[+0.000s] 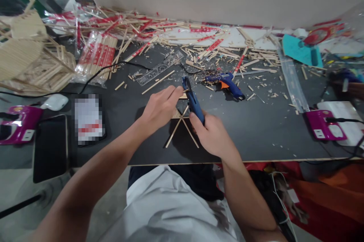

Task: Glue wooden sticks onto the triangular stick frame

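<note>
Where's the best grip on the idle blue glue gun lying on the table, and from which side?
Take the blue glue gun by its handle, the thick end angled toward the table's near right. Come from the right: the nozzle points left into stick scraps, while the handle side lies open, clear of the right hand.

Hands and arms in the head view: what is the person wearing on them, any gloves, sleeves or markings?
Both the left hand and the right hand are bare, with no gloves, rings or watch visible. The forearms are uncovered as far as the frame shows. No markings or cables sit on them.
</note>
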`<state>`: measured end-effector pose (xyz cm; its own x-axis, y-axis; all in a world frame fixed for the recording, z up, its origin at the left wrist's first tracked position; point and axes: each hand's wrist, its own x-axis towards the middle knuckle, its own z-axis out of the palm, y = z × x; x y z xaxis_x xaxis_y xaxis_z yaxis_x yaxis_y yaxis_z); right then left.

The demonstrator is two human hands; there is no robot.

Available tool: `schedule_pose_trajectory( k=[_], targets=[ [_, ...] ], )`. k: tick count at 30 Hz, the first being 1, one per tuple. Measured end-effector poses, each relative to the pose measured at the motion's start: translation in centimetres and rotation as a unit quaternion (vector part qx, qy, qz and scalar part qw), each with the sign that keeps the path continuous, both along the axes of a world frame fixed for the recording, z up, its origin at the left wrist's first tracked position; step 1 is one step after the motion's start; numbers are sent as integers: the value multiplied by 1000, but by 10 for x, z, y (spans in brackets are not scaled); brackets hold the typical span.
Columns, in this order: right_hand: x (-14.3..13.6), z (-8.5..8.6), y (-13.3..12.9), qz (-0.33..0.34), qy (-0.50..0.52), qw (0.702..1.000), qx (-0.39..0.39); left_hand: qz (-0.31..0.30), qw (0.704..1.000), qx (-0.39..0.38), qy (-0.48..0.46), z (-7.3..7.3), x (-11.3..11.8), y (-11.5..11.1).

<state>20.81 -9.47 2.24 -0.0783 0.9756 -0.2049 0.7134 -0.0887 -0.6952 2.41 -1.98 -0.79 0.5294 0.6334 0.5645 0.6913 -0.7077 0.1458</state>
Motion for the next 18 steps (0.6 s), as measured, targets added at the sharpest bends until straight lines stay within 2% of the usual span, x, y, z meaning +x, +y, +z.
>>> schedule_pose_trajectory(
  k=[18],
  targets=[
    [-5, 1, 7, 5, -82, 996, -33, 15, 997, -80, -6, -5, -1, 5]
  ],
)
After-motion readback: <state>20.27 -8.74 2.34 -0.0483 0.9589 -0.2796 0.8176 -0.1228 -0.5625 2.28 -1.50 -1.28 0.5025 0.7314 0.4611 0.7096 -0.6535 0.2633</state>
